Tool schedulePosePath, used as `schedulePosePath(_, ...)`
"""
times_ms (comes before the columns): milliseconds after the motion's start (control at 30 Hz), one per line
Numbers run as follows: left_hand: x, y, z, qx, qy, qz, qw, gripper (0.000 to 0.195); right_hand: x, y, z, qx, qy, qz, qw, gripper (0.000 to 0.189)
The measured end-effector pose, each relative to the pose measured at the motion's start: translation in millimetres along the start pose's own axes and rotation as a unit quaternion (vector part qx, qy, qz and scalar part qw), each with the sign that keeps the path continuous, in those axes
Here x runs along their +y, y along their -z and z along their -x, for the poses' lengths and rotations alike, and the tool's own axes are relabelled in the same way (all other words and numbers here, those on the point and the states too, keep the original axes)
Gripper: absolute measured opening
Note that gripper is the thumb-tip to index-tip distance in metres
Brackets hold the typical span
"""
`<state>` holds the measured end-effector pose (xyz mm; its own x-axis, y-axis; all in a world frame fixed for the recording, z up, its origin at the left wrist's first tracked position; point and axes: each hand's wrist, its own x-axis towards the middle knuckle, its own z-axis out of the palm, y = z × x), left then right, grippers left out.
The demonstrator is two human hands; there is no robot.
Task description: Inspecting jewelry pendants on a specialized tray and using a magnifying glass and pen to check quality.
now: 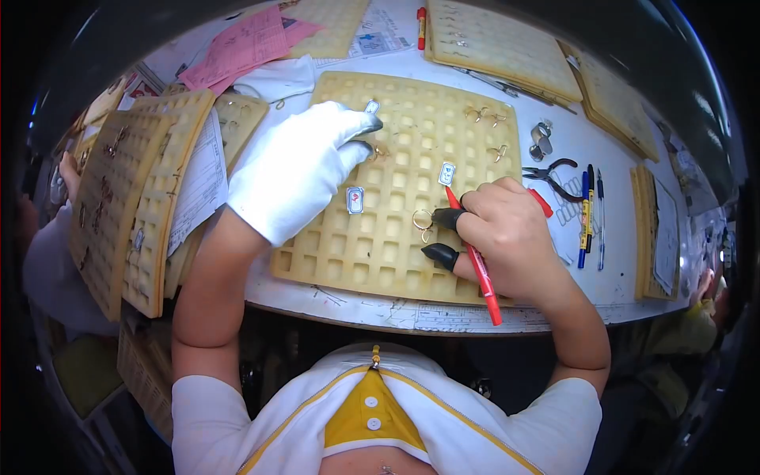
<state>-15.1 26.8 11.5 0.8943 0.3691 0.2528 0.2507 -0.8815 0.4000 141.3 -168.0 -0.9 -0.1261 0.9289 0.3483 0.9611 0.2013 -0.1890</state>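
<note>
A yellowish tray with square pockets (323, 267) lies before me, holding small rings and paper tags. My left hand (303, 160), in a white glove with dark fingertips, is over its upper left; thumb and forefinger are beside a gold-coloured ring (377, 152) and a small tag (372, 107). Whether they grip either cannot be told. My right hand (504, 237), with black finger cots on two fingers, holds a red marker (482, 276), tip upward by a tag (446, 174). Its covered forefinger touches or nearly touches a ring (422, 221). Another tag (354, 200) lies left of that.
Cutting pliers (555, 178), pens (591, 208) and a metal piece (540, 142) lie to the right. More pocketed trays stand at the left (139, 208), the back right (504, 47) and the far right (644, 231). Pink papers (240, 50) lie at the back left.
</note>
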Motion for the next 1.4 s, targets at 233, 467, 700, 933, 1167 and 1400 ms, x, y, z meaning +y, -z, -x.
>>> schedulePosePath(233,16,-4,2,-0.062,-0.022,0.150,0.987,0.028,0,-3,0,0.028,0.011,0.026,0.999,0.025)
schedulePosePath(467,36,2,1,-0.191,0.161,0.413,0.875,0.035,2,3,4,0.079,-0.202,-0.319,0.923,0.012)
schedulePosePath(700,42,-2,6,-0.226,0.219,0.595,0.739,0.031,-1,11,4,0.051,-0.250,-0.404,0.878,0.015)
schedulePosePath(933,31,-6,10,-0.258,0.179,0.676,0.667,0.047,5,7,6,0.043,-0.295,-0.468,0.832,0.017)
schedulePosePath(1167,37,-1,6,-0.274,0.203,0.656,0.673,0.048,2,12,4,0.046,-0.302,-0.510,0.804,0.018)
schedulePosePath(1400,33,-3,9,-0.264,0.186,0.669,0.670,0.050,2,8,5,0.063,-0.283,-0.460,0.839,0.015)
